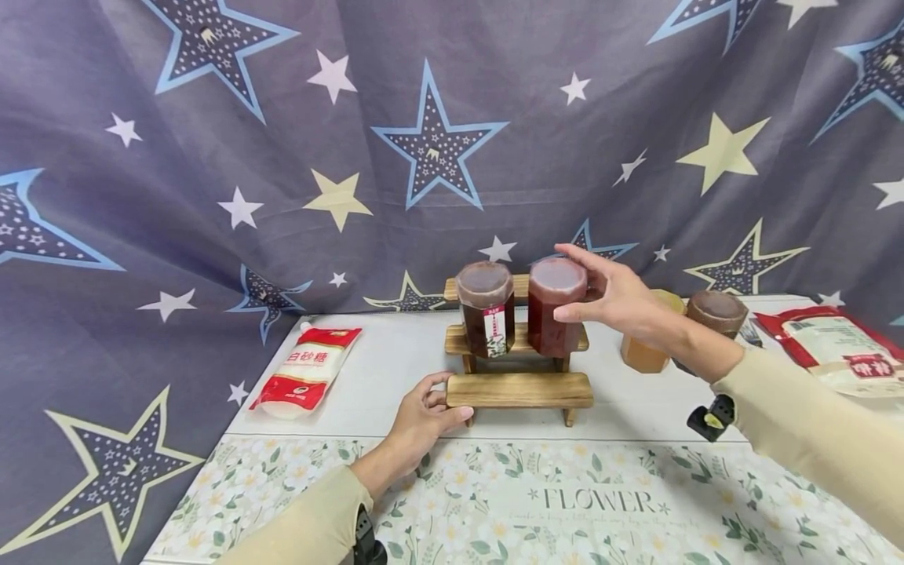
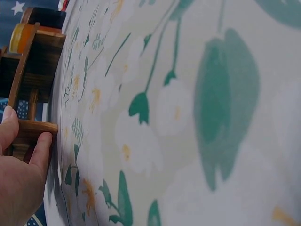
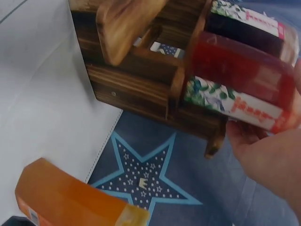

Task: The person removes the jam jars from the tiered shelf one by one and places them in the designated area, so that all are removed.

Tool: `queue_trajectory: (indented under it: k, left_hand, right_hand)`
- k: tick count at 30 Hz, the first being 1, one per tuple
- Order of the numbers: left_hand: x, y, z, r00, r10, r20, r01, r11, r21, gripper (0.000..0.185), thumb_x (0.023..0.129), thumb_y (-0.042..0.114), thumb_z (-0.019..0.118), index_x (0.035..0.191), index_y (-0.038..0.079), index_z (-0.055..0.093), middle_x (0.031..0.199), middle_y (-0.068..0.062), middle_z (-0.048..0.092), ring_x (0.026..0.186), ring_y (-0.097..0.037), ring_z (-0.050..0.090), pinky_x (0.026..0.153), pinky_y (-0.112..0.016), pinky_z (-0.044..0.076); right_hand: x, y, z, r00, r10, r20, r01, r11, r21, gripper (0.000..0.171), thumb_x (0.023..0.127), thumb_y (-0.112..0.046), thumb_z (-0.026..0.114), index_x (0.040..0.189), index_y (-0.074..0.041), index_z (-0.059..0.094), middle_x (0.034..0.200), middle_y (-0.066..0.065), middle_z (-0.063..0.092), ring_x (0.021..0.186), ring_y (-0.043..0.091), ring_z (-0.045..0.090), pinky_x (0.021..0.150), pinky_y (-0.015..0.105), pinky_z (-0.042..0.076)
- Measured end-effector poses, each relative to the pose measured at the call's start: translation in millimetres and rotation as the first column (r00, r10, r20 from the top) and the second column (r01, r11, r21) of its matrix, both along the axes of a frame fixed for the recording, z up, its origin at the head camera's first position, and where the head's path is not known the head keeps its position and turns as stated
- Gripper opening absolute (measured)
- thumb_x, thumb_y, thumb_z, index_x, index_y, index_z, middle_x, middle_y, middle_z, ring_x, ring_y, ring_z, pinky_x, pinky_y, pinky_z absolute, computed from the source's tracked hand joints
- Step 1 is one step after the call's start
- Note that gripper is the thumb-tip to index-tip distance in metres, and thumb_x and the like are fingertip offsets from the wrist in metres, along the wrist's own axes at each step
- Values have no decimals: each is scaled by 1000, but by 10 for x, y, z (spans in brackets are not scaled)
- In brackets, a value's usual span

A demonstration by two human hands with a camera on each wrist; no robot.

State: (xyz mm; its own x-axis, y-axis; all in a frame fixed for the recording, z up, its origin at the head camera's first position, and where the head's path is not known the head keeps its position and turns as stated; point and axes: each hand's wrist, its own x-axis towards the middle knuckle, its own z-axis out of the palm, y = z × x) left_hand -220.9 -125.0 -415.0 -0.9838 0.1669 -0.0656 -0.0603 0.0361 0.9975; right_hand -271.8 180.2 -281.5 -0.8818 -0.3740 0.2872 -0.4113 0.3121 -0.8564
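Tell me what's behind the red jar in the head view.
The wooden top board shows left of the red jar, with starred cloth beyond. The jar and right hand hide the board's right end from this view.

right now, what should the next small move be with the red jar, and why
Probably loosen the right hand from the red jar: its base appears to rest on the middle step, beside the dark jar, and the left hand grips the end of the bottom step, which should help steadiness.
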Motion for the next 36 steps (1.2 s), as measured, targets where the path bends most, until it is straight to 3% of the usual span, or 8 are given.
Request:
queue_trajectory:
  k: [7,18,24,36]
  left_hand:
    - [-1,-5,-5,1000,4,-6,-4,1000,5,66,82,-1,74,139,4,42,109,-17,63,91,-19,65,83,-33,59]
    - [-14,1,-17,1000,8,-1,-8,1000,-17,66,82,1,75,139,4,42,108,-16,63,91,-18,65,82,-32,59]
    - [-14,4,-12,1000,5,-1,-5,1000,-11,66,82,1,75,140,4,42,109,-17,63,91,-18,65,83,-33,58]
    - [-13,-3,-12,1000,-9,7,9,1000,3,66,82,1,74,140,3,41,110,-17,63,93,-20,65,83,-33,58]
  right_hand:
    - [-5,-53,-50,1000,-25,-11,25,999,-33,77,79,-15,81,145,-21,42,133,10,53,115,16,54,87,19,50]
    - [3,-44,-15,998,-60,-14,61,998,34,76,77,-24,83,142,-23,45,127,8,57,110,19,56,86,23,51]
    - [5,-41,-17,994,-107,-24,107,994,24,74,73,-24,86,138,-22,50,122,6,61,105,18,60,83,24,53]
    - [244,134,122,987,-158,-28,157,988,-7,68,74,-18,85,135,-20,54,113,6,67,97,13,66,80,22,55]
